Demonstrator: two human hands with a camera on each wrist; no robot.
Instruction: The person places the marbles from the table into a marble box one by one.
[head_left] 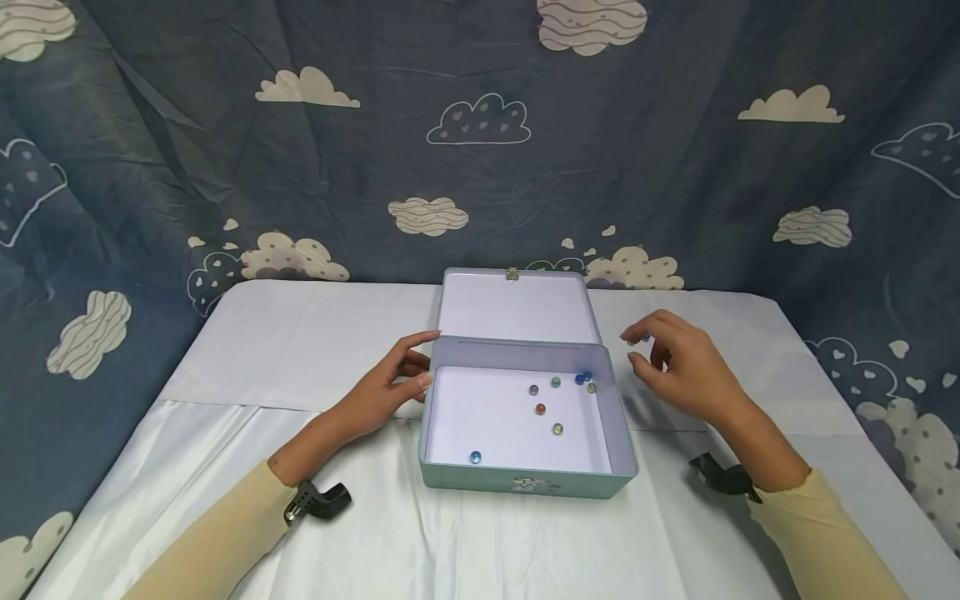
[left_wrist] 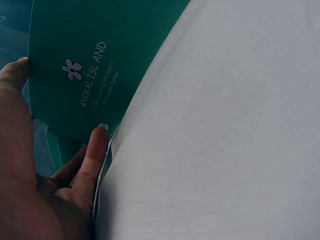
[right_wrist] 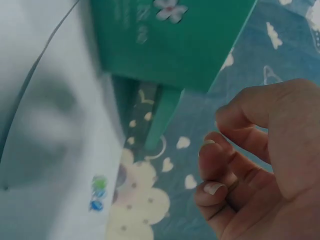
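A green tin box [head_left: 525, 483] with a pale inside stands on the white cloth, its lid [head_left: 517, 304] laid back. Inside lie several glass marbles, among them a red one [head_left: 540, 409] and a light blue one [head_left: 476, 457]. My left hand [head_left: 378, 392] rests its fingertips and thumb against the box's left side near the back corner. To the right of the box, my right hand [head_left: 682, 367] hovers with bent, parted fingers and nothing between them. Close by it on the cloth are a green marble [right_wrist: 99, 182] and blue marbles [right_wrist: 96, 205].
White cloth [head_left: 360, 533] covers the table. Behind it hangs a dark blue curtain [head_left: 480, 183] with cloud prints. Each wrist wears a black strap-on device, such as the one on the left wrist [head_left: 318, 502].
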